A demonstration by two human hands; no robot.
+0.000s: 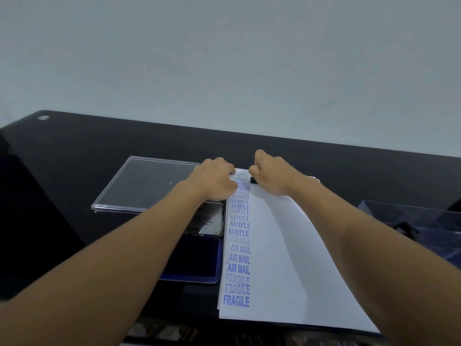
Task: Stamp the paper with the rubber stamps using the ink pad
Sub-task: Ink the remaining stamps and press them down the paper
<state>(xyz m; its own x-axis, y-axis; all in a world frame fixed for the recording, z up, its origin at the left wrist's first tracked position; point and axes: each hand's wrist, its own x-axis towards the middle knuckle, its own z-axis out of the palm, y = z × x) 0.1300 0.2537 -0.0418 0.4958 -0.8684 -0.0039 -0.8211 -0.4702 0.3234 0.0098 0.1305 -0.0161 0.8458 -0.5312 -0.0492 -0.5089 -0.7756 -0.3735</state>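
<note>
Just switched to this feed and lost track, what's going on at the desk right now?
A person is stamping a sheet of paper on a black table. The right hand grips a small black stamp at the paper's far end, at the top of a column of blue prints reading FRAGILE, AIR MAIL, SAMPLE and AMENDED. The left hand rests on the paper's far left corner. The open ink pad lies just left of the sheet.
</note>
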